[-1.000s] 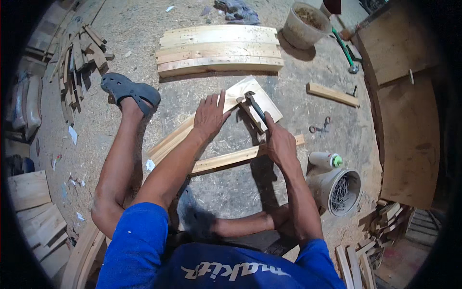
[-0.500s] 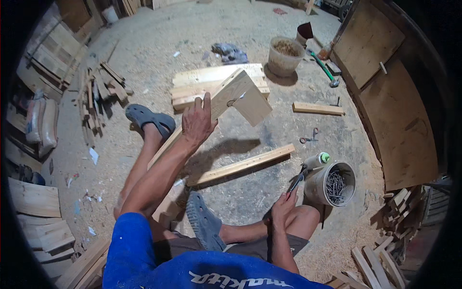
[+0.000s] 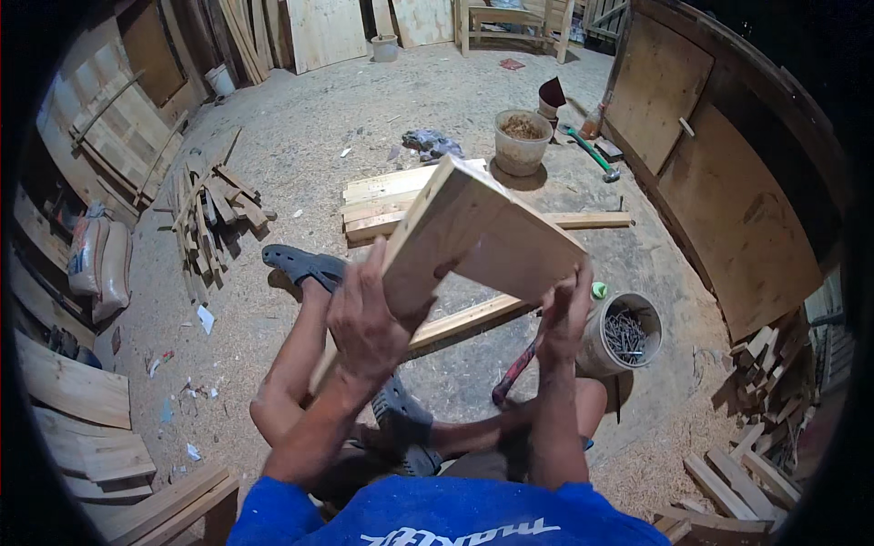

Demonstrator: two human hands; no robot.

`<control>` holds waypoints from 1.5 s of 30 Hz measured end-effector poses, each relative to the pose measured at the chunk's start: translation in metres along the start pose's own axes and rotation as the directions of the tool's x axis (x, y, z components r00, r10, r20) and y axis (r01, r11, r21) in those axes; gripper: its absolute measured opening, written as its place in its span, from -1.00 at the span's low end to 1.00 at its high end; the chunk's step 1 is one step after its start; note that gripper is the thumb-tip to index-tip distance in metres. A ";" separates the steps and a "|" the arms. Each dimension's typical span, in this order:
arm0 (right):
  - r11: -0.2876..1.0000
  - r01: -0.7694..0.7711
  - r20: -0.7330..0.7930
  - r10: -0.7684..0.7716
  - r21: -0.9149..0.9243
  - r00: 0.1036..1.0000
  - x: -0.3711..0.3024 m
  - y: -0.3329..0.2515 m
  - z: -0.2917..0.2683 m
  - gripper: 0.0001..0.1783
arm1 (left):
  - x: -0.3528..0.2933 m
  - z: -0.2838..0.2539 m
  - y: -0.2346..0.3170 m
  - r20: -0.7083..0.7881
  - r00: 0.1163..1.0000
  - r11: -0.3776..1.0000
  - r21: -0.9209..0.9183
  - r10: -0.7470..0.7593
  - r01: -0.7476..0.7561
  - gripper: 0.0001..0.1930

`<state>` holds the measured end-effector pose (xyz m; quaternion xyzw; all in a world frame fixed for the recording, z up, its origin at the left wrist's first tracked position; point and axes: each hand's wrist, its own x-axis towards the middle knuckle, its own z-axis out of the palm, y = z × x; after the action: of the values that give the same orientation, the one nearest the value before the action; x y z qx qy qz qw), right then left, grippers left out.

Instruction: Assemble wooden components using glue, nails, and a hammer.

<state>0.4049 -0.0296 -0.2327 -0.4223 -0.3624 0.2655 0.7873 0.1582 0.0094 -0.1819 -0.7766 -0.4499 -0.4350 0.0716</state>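
Note:
In front of me I hold up an L-shaped wooden piece [image 3: 437,232], made of a strip and a flat panel meeting at a corner. My left hand [image 3: 369,314] is closed round the strip's near side. My right hand [image 3: 563,318] is closed at the panel's right corner. A tool with a red and black handle [image 3: 515,373] slants down beside my right hand; its head is hidden, and I cannot tell whether the hand also grips it. Below the raised piece, a wooden strip [image 3: 464,321] lies on the floor, partly covered by my hands.
A bucket of nails [image 3: 626,335] stands right of my knee, beside a green-capped bottle [image 3: 598,290]. Ahead are stacked boards [image 3: 369,205], a bucket of shavings [image 3: 523,143] and a green-handled hammer [image 3: 590,153]. Scrap wood [image 3: 214,214] is piled at the left.
My right hand has risen from beside the nail bucket to the panel's corner. The wooden piece has come nearer and turned, with my left hand still on it. My view has tilted up.

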 end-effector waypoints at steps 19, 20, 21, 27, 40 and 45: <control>0.896 0.124 0.259 -0.010 -0.426 0.966 0.005 -0.055 0.042 -0.34 | -0.031 -0.021 0.017 0.570 0.708 0.308 -0.644 -0.417 0.700 -0.24; 0.894 0.155 0.286 -0.032 -0.420 0.958 0.003 -0.054 0.044 -0.35 | -0.032 -0.024 0.017 0.565 0.715 0.309 -0.652 -0.411 0.693 -0.24; 0.897 0.153 0.290 -0.030 -0.414 0.957 0.002 -0.051 0.046 -0.35 | -0.034 -0.026 0.017 0.542 0.726 0.306 -0.668 -0.423 0.678 -0.25; 0.941 0.204 0.326 -0.109 -0.272 0.939 0.001 -0.042 0.050 -0.38 | -0.040 -0.034 0.020 0.466 0.751 0.333 -0.694 -0.467 0.638 -0.25; 0.955 0.041 0.099 -0.012 -0.293 0.995 -0.019 0.011 0.026 -0.48 | -0.039 -0.029 -0.012 0.300 0.792 0.606 -0.519 -0.532 0.603 -0.40; 0.808 -0.003 0.632 0.463 -0.589 0.621 -0.161 0.057 0.018 -0.10 | -0.049 -0.008 -0.064 0.215 0.718 0.563 -0.490 -0.662 0.665 -0.47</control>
<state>0.2884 -0.1095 -0.3305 -0.5201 -0.6522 0.4082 0.3708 0.0940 0.0113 -0.2312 -0.5389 -0.5683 -0.5344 -0.3180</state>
